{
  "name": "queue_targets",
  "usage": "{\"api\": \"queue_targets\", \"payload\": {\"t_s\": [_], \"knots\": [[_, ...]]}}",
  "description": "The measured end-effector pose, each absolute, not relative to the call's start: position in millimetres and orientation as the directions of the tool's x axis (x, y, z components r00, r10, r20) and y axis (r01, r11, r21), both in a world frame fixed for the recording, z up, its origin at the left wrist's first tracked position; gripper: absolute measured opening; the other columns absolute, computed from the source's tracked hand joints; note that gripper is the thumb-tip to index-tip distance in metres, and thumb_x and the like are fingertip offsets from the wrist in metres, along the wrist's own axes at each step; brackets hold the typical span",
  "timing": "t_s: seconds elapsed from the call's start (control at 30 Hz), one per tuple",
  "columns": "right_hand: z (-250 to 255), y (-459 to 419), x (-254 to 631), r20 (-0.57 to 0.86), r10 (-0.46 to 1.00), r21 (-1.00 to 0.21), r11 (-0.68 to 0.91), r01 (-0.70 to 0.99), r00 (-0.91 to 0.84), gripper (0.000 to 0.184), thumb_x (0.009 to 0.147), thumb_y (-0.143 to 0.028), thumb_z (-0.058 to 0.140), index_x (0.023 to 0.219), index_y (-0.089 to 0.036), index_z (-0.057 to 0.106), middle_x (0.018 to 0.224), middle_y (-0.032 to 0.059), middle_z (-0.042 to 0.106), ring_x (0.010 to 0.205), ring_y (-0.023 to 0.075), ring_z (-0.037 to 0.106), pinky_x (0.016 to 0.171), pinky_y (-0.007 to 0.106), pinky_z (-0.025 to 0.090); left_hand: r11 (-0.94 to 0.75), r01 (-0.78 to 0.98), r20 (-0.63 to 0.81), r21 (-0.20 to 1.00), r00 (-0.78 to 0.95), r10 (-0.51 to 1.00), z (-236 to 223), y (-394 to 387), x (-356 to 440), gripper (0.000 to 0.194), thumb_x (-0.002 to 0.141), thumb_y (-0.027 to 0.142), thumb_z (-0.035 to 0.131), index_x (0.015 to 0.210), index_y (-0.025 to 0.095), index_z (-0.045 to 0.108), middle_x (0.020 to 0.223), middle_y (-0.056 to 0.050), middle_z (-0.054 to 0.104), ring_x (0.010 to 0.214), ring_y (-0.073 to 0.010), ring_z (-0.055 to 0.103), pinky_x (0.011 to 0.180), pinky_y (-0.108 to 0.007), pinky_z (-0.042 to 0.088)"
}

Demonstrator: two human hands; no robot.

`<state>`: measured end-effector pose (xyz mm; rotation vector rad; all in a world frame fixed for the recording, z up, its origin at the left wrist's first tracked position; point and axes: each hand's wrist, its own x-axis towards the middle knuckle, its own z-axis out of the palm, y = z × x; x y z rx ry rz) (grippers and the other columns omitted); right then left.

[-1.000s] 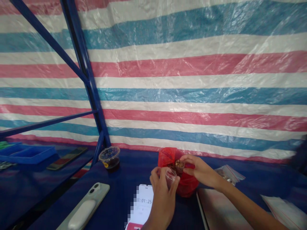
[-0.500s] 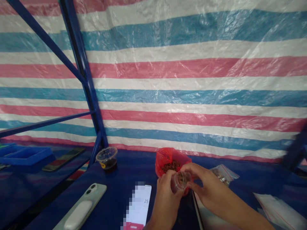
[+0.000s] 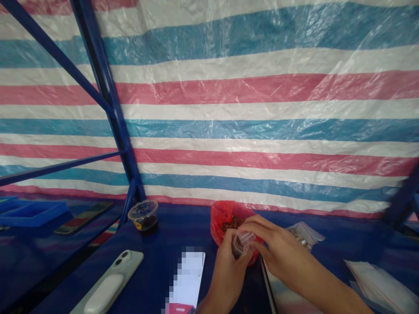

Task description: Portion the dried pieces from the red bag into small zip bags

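Note:
Both hands meet over the front of a red plastic bag (image 3: pixel 218 229), which stands open with many small reddish-brown pieces (image 3: pixel 233 223) inside. A small clear plastic bag (image 3: pixel 241 242) is between the hands, its mouth facing up toward me. My left hand (image 3: pixel 226 257) curls round its left side, thumb in front. The fingers of my right hand (image 3: pixel 266 237) are closed at its right edge, by the upper flap. Something dark shows through the clear plastic, too small to make out. Part of the red bag is hidden behind my hands.
A clear zip bag (image 3: pixel 304 235) with small shiny pieces lies to the right, near more flat zip bags (image 3: pixel 379 279). On the left are a lidded cup of dark liquid (image 3: pixel 144 216), a phone (image 3: pixel 129 261) with a white case on it, and a lit phone (image 3: pixel 191 279). A blue frame post (image 3: pixel 113 104) rises behind.
The clear bag's round mouth has narrowed and its upper flap now shows at the right hand. Both hands have shifted slightly left, and the view has moved a little.

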<state>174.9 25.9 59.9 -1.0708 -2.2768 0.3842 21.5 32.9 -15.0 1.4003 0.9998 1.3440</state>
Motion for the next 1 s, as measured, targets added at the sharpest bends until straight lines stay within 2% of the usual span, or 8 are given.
{"api": "queue_targets", "payload": {"t_s": [0.2, 0.27, 0.4, 0.57, 0.7, 0.8, 0.87, 1.0], "knots": [[55, 44, 181, 0.494, 0.812, -0.478, 0.552, 0.683, -0.310, 0.041, 0.096, -0.013, 0.054, 0.131, -0.028, 0.070, 0.137, 0.0081, 0.071, 0.127, 0.0259, 0.067, 0.111, 0.041, 0.051, -0.267, 0.067, 0.270, 0.961, -0.034, 0.962, -7, 35, 10, 0.024, 0.091, 0.044, 0.066, 0.089, 0.022, 0.058, 0.081, 0.001, 0.062, 0.074, -0.0177, 0.058, 0.071, -0.028, 0.045], [50, 52, 177, 0.444, 0.851, -0.451, 0.484, 0.750, -0.282, 0.042, 0.094, -0.015, 0.057, 0.133, -0.025, 0.070, 0.137, 0.0101, 0.072, 0.126, 0.0287, 0.067, 0.112, 0.045, 0.050, -0.272, 0.077, 0.279, 0.959, -0.104, 0.955, -3, 35, 5, 0.026, 0.092, 0.047, 0.064, 0.091, 0.022, 0.058, 0.081, 0.001, 0.062, 0.074, -0.0178, 0.058, 0.070, -0.028, 0.045], [35, 66, 159, 0.332, 0.887, -0.382, 0.437, 0.814, -0.320, 0.037, 0.097, -0.016, 0.055, 0.129, -0.021, 0.072, 0.131, 0.0120, 0.076, 0.122, 0.0287, 0.070, 0.107, 0.041, 0.051, -0.299, 0.085, 0.308, 0.951, -0.132, 0.942, 1, 33, -3, 0.027, 0.092, 0.048, 0.064, 0.090, 0.022, 0.059, 0.081, 0.001, 0.062, 0.074, -0.0177, 0.060, 0.070, -0.028, 0.047], [30, 65, 146, 0.328, 0.876, -0.289, 0.450, 0.845, -0.354, 0.029, 0.098, -0.016, 0.057, 0.121, -0.018, 0.074, 0.126, 0.0133, 0.075, 0.120, 0.0298, 0.068, 0.106, 0.043, 0.048, -0.308, 0.114, 0.323, 0.944, -0.145, 0.935, 0, 32, -11, 0.027, 0.092, 0.048, 0.066, 0.088, 0.022, 0.059, 0.080, 0.002, 0.063, 0.073, -0.0174, 0.061, 0.070, -0.028, 0.048], [23, 28, 151, 0.316, 0.862, -0.203, 0.469, 0.859, -0.396, 0.022, 0.098, -0.016, 0.055, 0.097, -0.021, 0.076, 0.103, 0.0092, 0.077, 0.091, 0.0248, 0.073, 0.083, 0.036, 0.053, -0.309, 0.120, 0.326, 0.943, -0.160, 0.932, -2, 35, -17, 0.025, 0.093, 0.047, 0.065, 0.091, 0.022, 0.061, 0.083, 0.001, 0.066, 0.075, -0.0177, 0.064, 0.072, -0.028, 0.049], [-2, -2, 154, 0.225, 0.866, -0.160, 0.484, 0.860, -0.446, 0.011, 0.088, -0.019, 0.070, 0.078, -0.022, 0.072, 0.086, 0.0060, 0.079, 0.073, 0.0211, 0.072, 0.067, 0.031, 0.048, -0.298, 0.116, 0.314, 0.947, -0.155, 0.937, -3, 37, -19, 0.026, 0.094, 0.047, 0.064, 0.093, 0.021, 0.061, 0.084, 0.000, 0.068, 0.076, -0.0181, 0.065, 0.071, -0.027, 0.049], [-21, -13, 153, 0.174, 0.858, -0.069, 0.500, 0.863, -0.483, 0.011, 0.079, -0.022, 0.080, 0.073, -0.022, 0.071, 0.077, 0.0057, 0.078, 0.070, 0.0228, 0.072, 0.064, 0.031, 0.047, -0.299, 0.115, 0.314, 0.947, -0.151, 0.937, -3, 37, -17, 0.027, 0.094, 0.048, 0.064, 0.094, 0.021, 0.061, 0.085, -0.001, 0.069, 0.077, -0.0185, 0.066, 0.071, -0.028, 0.049], [-45, -13, 144, 0.174, 0.843, 0.050, 0.509, 0.859, -0.510, 0.011, 0.077, -0.025, 0.086, 0.080, -0.020, 0.076, 0.079, 0.0063, 0.078, 0.077, 0.0241, 0.074, 0.070, 0.032, 0.049, -0.305, 0.114, 0.319, 0.946, -0.142, 0.937, -1, 36, -13, 0.026, 0.094, 0.048, 0.064, 0.095, 0.022, 0.061, 0.087, -0.001, 0.071, 0.079, -0.0194, 0.068, 0.073, -0.028, 0.050]]}}
